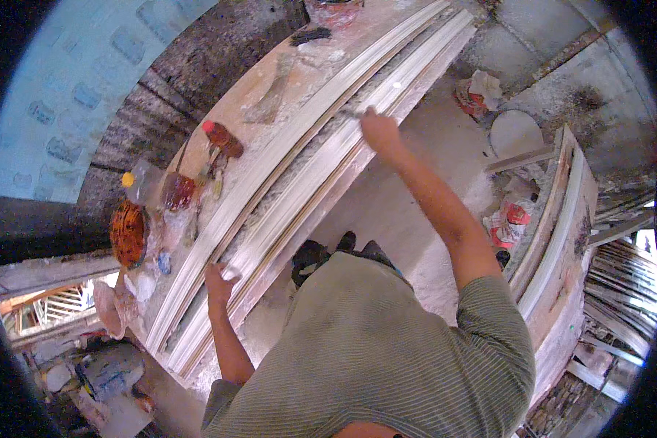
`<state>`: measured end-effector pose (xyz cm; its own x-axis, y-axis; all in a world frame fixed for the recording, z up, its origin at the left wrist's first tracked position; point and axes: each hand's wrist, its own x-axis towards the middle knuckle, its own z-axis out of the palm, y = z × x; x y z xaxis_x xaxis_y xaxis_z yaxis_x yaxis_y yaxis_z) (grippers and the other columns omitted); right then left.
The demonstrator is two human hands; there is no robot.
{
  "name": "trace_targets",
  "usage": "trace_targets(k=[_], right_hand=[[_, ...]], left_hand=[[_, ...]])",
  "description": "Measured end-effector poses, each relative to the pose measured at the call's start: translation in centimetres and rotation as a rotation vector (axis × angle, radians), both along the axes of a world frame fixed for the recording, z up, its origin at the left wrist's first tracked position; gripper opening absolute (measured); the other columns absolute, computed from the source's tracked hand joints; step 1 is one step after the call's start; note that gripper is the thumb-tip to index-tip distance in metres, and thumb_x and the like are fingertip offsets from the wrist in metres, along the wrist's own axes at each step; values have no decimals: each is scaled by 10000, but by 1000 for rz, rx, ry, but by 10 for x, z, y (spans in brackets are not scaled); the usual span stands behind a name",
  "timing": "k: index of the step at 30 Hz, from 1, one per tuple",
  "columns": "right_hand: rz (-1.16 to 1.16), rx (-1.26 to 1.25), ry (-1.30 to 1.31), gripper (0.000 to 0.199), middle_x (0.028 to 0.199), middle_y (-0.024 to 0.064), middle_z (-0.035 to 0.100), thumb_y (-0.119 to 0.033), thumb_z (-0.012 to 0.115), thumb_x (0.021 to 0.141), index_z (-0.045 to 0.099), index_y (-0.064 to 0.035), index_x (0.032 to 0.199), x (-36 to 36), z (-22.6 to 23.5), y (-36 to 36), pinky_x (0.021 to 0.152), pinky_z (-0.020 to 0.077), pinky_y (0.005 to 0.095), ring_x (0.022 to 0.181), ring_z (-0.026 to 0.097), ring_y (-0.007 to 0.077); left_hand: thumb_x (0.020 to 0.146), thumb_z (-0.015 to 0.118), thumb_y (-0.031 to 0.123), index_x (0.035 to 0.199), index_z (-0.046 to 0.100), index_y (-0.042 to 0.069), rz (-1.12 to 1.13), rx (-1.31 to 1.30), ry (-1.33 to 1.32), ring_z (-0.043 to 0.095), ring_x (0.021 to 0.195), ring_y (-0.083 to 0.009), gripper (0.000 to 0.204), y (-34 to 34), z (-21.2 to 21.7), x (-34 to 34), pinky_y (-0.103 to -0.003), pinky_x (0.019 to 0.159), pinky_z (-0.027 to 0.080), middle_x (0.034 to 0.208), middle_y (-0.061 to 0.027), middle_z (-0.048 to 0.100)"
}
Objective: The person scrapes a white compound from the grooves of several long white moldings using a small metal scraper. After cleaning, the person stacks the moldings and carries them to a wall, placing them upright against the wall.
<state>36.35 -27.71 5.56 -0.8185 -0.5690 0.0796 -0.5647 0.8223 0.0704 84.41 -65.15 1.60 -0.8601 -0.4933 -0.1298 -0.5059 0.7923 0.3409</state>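
Observation:
Two long white ridged mouldings lie side by side along a dusty bench: the far moulding and the near moulding, with a dusty gap between them. My right hand is closed at the upper part of the near moulding. A thin dark tool, perhaps a scraper, sticks out from its fingers toward the gap. My left hand is at the lower end, over the gap and the near moulding. Its fingers are curled beside a small pale patch; what they hold, if anything, I cannot make out.
On the bench's far side stand a red-capped dark bottle, a yellow-capped clear bottle and an orange-brown container. To the right are a white bucket lid, a red-and-white bag and another bench with long strips.

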Motion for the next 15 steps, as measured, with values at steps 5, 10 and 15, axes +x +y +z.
trace_targets(k=[5,10,15], right_hand=[[62,-178,-210,165,915,138,605,-154,483,904,610,-57,944,47,-8,-5,598,536,480,737,668,334],[241,-311,-220,148,959,159,616,-134,557,840,636,-53,935,59,-20,-27,590,549,449,752,678,317],[310,-252,-200,126,977,146,616,-140,584,812,650,-74,897,24,-22,-16,601,543,425,779,670,307]], left_hand=[[677,855,263,1182,558,40,-5,105,123,507,1131,-368,627,33,19,-76,-452,1001,387,1142,-185,551],[759,801,312,1280,499,3,-226,52,266,508,1142,-378,678,118,-8,-229,-467,1003,388,1197,-208,550],[786,774,345,1267,540,-30,-223,187,109,505,1170,-415,653,171,-13,-338,-464,1017,398,1234,-254,548]])
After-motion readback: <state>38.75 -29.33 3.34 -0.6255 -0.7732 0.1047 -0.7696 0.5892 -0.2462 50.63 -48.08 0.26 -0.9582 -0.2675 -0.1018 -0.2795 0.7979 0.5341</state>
